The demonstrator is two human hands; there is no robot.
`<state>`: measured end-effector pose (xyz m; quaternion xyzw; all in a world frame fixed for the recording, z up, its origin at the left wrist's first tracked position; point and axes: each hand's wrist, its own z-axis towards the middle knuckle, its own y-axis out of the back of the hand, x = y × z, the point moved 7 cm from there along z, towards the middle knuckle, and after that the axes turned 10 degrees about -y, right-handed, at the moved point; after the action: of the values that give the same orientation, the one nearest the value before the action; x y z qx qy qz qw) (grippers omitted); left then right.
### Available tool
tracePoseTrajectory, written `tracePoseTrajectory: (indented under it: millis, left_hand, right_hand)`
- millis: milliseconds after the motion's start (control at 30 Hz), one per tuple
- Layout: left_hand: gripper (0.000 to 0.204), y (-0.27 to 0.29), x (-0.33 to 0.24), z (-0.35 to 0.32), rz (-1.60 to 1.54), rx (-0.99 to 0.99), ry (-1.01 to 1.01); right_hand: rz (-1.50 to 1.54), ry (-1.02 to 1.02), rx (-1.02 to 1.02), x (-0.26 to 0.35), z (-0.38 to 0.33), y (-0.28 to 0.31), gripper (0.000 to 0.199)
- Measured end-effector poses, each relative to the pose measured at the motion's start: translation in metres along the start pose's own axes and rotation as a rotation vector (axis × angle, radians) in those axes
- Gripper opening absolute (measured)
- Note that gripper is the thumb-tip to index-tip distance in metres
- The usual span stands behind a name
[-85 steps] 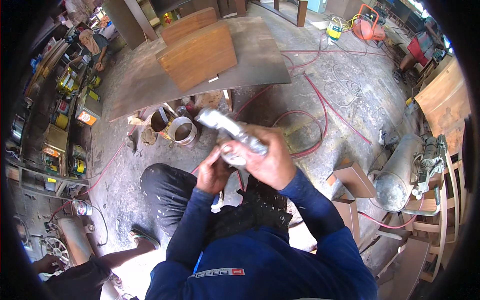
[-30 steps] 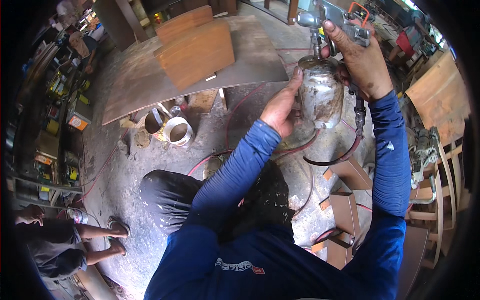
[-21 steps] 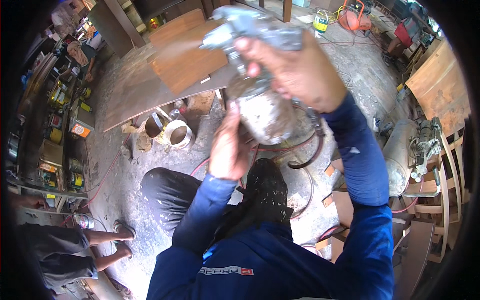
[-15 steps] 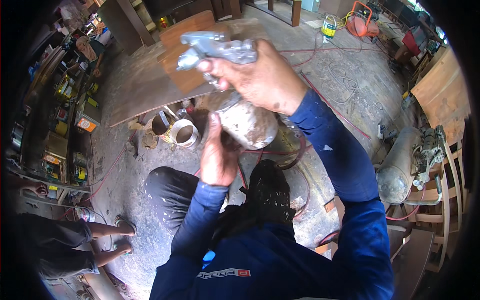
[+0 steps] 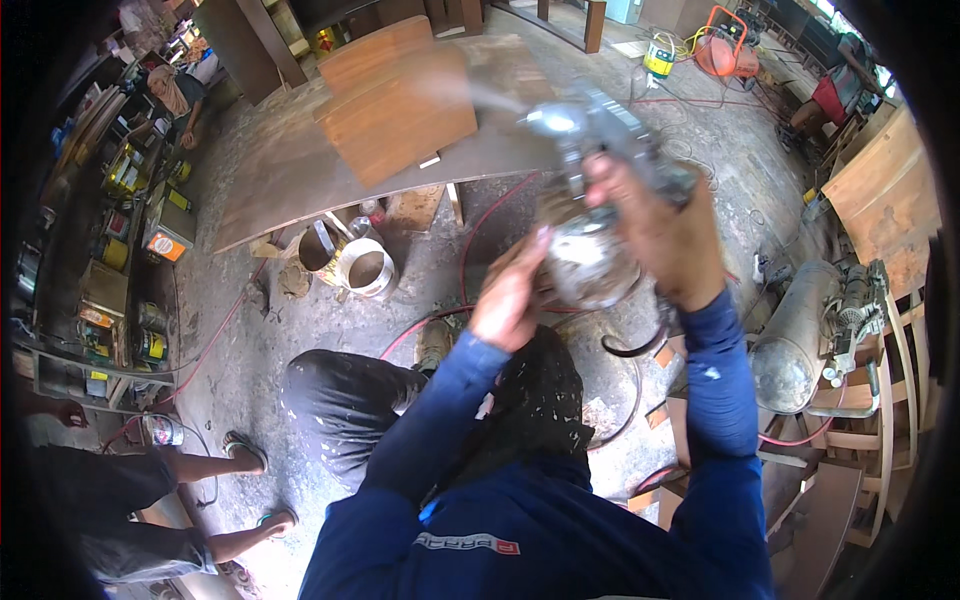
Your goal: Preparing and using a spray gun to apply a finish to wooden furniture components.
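A silver spray gun point(image 5: 592, 140), smeared by motion, is in my right hand point(image 5: 665, 230), whose fingers wrap its handle and trigger. A pale mist streams from its nozzle to the left. Below the gun hangs its paint-stained metal cup point(image 5: 592, 268). My left hand point(image 5: 508, 292) holds the cup's left side, its thumb up and its other fingers partly hidden behind the cup. In front and to the left, under the mist, a reddish-brown wooden panel point(image 5: 400, 115) lies on a larger dark brown board point(image 5: 270, 190).
Two paint-stained buckets point(image 5: 368, 270) stand on the floor beside the board. Red hoses point(image 5: 490, 215) cross the concrete. An air tank point(image 5: 795, 340) lies at the right, near wooden slats. Shelves with cans point(image 5: 125, 250) line the left. One person stands at lower left; others are farther back.
Both hands have moved right with the spray gun, and the gun has turned. A mist now shows at its nozzle. More of the wooden panel has come into view.
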<state>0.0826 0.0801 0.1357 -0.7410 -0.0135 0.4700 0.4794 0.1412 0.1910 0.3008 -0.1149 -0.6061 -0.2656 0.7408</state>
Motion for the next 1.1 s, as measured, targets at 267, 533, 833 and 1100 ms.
tracePoseTrajectory:
  millis: [267,533,833,1100]
  left_hand:
    - [0.058,0.085,-0.012,-0.066,0.047,-0.165,-0.2]
    - [0.051,0.0,0.048,0.027,0.105,0.061,0.185]
    - [0.046,0.084,-0.004,-0.065,0.05,-0.068,-0.21]
    - [0.048,0.077,0.005,-0.022,0.086,-0.06,-0.13]
  right_hand:
    - [-0.082,0.035,0.293,-0.009,-0.026,-0.071,0.037]
    - [0.028,-0.092,-0.183,-0.033,-0.029,0.038,0.03]
    - [0.121,0.127,0.204,-0.032,-0.045,-0.061,0.023]
    - [0.062,-0.073,0.101,-0.047,-0.021,-0.042,0.031]
